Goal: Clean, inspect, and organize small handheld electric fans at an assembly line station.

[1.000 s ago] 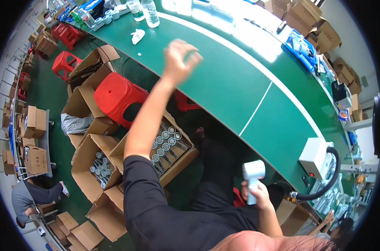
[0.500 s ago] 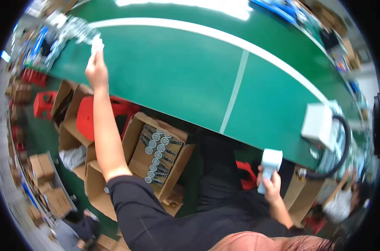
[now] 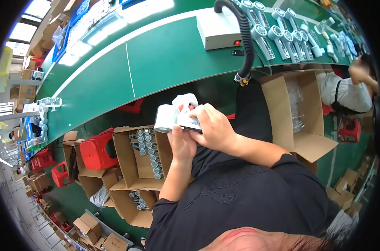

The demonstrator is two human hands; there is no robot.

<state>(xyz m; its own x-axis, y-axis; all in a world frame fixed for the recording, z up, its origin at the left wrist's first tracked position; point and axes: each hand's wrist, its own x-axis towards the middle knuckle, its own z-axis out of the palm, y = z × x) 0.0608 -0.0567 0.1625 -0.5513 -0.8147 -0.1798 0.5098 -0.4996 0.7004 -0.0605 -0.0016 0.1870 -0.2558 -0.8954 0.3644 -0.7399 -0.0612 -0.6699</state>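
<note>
A light-blue handheld device (image 3: 167, 119) with a wide round head, shaped like a shower head, is held in front of my chest, its head pointing left. My left hand (image 3: 182, 144) grips it from below, thumb up against the place where head and handle meet. Closed around the handle end is my right hand (image 3: 215, 127), hiding much of the handle. A bunched white cloth (image 3: 186, 100) sits against the device's upper side, between the fingers of both hands. Which hand grips the cloth, I cannot tell.
A white box (image 3: 215, 31) with a black flexible hose (image 3: 247, 46) stands on the green table (image 3: 169, 54). Several similar devices (image 3: 277, 35) lie right of it. Cartons (image 3: 129, 167) holding more stand lower left, by a red stool (image 3: 96, 152); another carton (image 3: 277, 108) stands right.
My left hand has come back from the far left of the table with white material. Both hands are now together on the device, which has moved left. The view has turned right.
</note>
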